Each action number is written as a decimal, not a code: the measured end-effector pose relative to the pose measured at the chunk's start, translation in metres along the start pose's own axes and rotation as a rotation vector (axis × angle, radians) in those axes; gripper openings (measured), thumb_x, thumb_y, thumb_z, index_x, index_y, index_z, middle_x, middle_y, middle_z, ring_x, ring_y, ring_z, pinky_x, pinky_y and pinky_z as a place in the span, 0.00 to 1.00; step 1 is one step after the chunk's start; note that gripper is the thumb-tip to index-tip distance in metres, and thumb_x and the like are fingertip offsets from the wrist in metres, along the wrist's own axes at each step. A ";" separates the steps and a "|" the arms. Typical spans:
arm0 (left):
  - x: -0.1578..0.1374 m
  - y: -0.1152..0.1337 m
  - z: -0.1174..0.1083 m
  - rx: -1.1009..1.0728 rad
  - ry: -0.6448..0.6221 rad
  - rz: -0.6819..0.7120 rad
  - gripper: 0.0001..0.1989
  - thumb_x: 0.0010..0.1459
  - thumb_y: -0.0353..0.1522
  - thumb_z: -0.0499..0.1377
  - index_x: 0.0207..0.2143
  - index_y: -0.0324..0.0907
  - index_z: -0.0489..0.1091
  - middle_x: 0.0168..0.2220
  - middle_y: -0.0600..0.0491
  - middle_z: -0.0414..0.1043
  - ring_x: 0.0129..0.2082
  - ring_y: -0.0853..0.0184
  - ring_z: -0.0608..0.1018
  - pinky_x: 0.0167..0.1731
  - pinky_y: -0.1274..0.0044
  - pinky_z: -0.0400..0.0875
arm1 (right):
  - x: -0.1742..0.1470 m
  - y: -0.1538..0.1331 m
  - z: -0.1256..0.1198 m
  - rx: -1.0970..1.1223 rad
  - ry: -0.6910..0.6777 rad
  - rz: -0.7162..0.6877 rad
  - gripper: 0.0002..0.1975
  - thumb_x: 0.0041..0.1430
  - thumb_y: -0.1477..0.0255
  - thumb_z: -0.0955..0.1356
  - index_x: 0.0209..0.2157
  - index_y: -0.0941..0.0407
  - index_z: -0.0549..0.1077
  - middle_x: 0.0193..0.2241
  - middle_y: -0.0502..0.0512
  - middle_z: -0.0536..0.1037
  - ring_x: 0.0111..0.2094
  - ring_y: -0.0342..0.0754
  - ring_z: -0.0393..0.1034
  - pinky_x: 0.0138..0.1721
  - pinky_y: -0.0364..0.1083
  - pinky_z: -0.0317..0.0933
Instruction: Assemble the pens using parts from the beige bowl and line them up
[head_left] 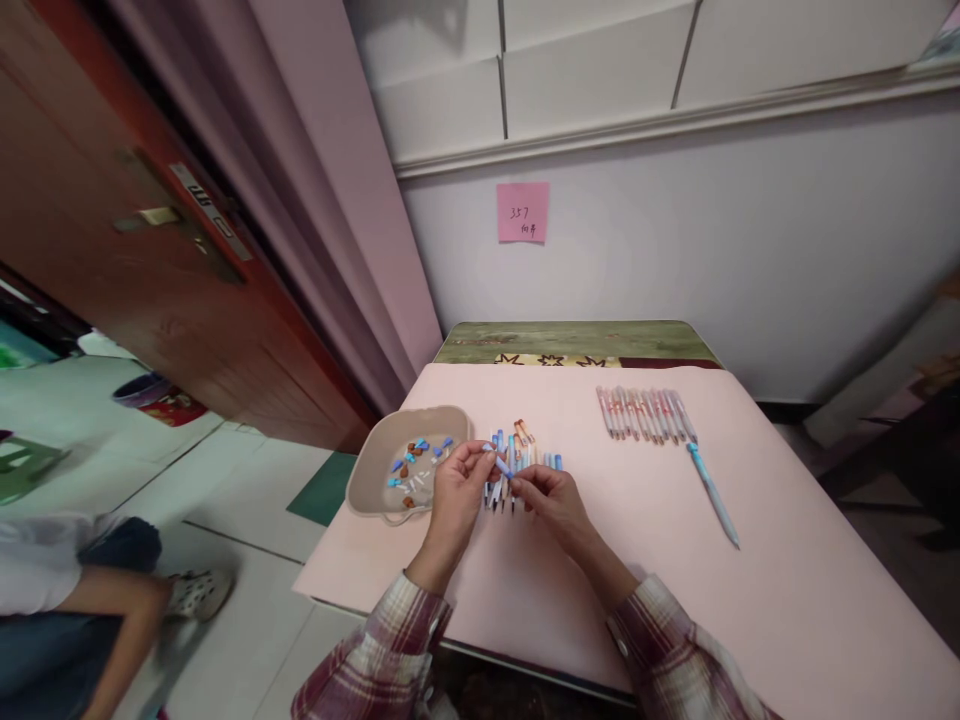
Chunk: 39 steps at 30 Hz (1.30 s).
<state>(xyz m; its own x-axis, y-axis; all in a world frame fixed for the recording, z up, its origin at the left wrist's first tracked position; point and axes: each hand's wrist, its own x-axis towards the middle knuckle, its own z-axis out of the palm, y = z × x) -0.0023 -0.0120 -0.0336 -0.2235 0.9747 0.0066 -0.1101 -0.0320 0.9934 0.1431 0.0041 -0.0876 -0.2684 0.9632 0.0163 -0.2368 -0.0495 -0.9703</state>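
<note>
Between my two hands is a short blue-and-white pen part, slanted over the table. My left hand pinches its upper end, and the fingers of my right hand close on its lower end. Beneath them lies a group of pens with dark tips and blue or brown parts, partly covered by my hands. Just beyond are a few orange-brown pen pieces. To the left, a beige plastic basket holds small blue, brown and white pieces.
A row of pinkish clear pens lies at the table's back right, with a light-blue pen nearer me. The pink-covered table stands against the wall. A seated person is at the left, near a red-brown door.
</note>
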 end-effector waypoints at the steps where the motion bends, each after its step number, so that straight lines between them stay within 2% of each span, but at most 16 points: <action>1: -0.001 -0.001 0.000 0.002 0.001 -0.002 0.13 0.52 0.38 0.65 0.36 0.38 0.70 0.29 0.52 0.77 0.26 0.71 0.76 0.31 0.79 0.69 | 0.000 0.000 0.001 -0.004 0.001 -0.003 0.13 0.48 0.59 0.74 0.25 0.54 0.78 0.20 0.49 0.74 0.20 0.42 0.61 0.22 0.43 0.59; 10: -0.001 0.000 0.002 -0.054 0.084 -0.011 0.16 0.50 0.40 0.65 0.35 0.38 0.71 0.29 0.51 0.77 0.27 0.69 0.77 0.32 0.77 0.70 | -0.002 -0.007 -0.001 -0.056 -0.043 -0.071 0.14 0.52 0.58 0.72 0.25 0.55 0.76 0.20 0.49 0.74 0.21 0.42 0.63 0.22 0.42 0.59; 12: 0.000 0.005 -0.001 -0.077 0.145 0.019 0.16 0.50 0.40 0.65 0.37 0.38 0.71 0.29 0.52 0.76 0.29 0.69 0.77 0.33 0.78 0.70 | 0.000 -0.005 -0.007 -0.061 0.034 -0.068 0.16 0.53 0.56 0.71 0.26 0.56 0.77 0.21 0.50 0.74 0.21 0.42 0.64 0.22 0.41 0.59; 14: 0.000 0.013 -0.008 -0.122 0.181 0.036 0.17 0.51 0.41 0.65 0.39 0.39 0.71 0.30 0.53 0.75 0.29 0.70 0.77 0.34 0.78 0.71 | 0.005 -0.002 -0.017 -0.044 0.188 -0.059 0.19 0.54 0.55 0.69 0.27 0.58 0.77 0.21 0.51 0.74 0.20 0.41 0.64 0.21 0.40 0.58; 18: -0.013 0.023 -0.021 -0.258 0.097 -0.029 0.19 0.53 0.40 0.65 0.44 0.40 0.71 0.30 0.54 0.72 0.28 0.70 0.75 0.32 0.76 0.72 | 0.015 0.004 -0.038 0.008 0.510 -0.038 0.22 0.52 0.53 0.70 0.26 0.60 0.76 0.21 0.51 0.73 0.20 0.39 0.61 0.20 0.39 0.55; 23: -0.040 0.006 -0.020 -0.303 -0.056 -0.220 0.19 0.54 0.38 0.64 0.46 0.38 0.71 0.30 0.53 0.69 0.27 0.70 0.72 0.21 0.80 0.70 | 0.021 0.005 -0.054 0.035 0.609 -0.054 0.20 0.49 0.54 0.71 0.27 0.60 0.76 0.22 0.51 0.74 0.20 0.39 0.60 0.20 0.39 0.54; 27: -0.046 -0.022 -0.014 -0.354 -0.129 -0.291 0.18 0.58 0.38 0.60 0.49 0.39 0.70 0.30 0.52 0.69 0.28 0.69 0.72 0.22 0.80 0.69 | 0.023 0.008 -0.060 0.046 0.660 -0.044 0.17 0.46 0.59 0.73 0.29 0.59 0.75 0.23 0.50 0.74 0.20 0.39 0.60 0.20 0.39 0.54; 31: -0.046 -0.046 -0.015 -0.459 -0.202 -0.355 0.16 0.60 0.36 0.59 0.49 0.40 0.69 0.31 0.51 0.70 0.27 0.70 0.73 0.26 0.78 0.70 | 0.025 0.015 -0.060 -0.022 0.643 -0.039 0.17 0.48 0.59 0.72 0.30 0.60 0.75 0.23 0.50 0.75 0.20 0.39 0.61 0.21 0.40 0.55; 34: -0.051 -0.059 -0.019 -0.522 -0.343 -0.448 0.14 0.59 0.34 0.61 0.46 0.39 0.70 0.28 0.51 0.71 0.26 0.70 0.73 0.26 0.78 0.69 | 0.022 0.020 -0.051 -0.130 0.582 -0.069 0.17 0.52 0.58 0.69 0.32 0.59 0.75 0.23 0.50 0.75 0.20 0.41 0.63 0.22 0.40 0.57; 39: -0.059 -0.071 -0.030 -0.612 -0.615 -0.504 0.09 0.54 0.34 0.64 0.34 0.38 0.71 0.22 0.51 0.72 0.18 0.72 0.71 0.18 0.81 0.64 | 0.006 0.021 -0.022 -0.541 0.301 -0.228 0.13 0.58 0.62 0.67 0.31 0.57 0.76 0.22 0.49 0.74 0.22 0.42 0.66 0.26 0.40 0.59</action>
<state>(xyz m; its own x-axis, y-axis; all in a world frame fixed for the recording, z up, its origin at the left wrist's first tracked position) -0.0099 -0.0737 -0.1080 0.5068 0.8453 -0.1689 -0.5719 0.4763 0.6678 0.1570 0.0151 -0.1131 0.0245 0.9694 0.2442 0.2667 0.2290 -0.9362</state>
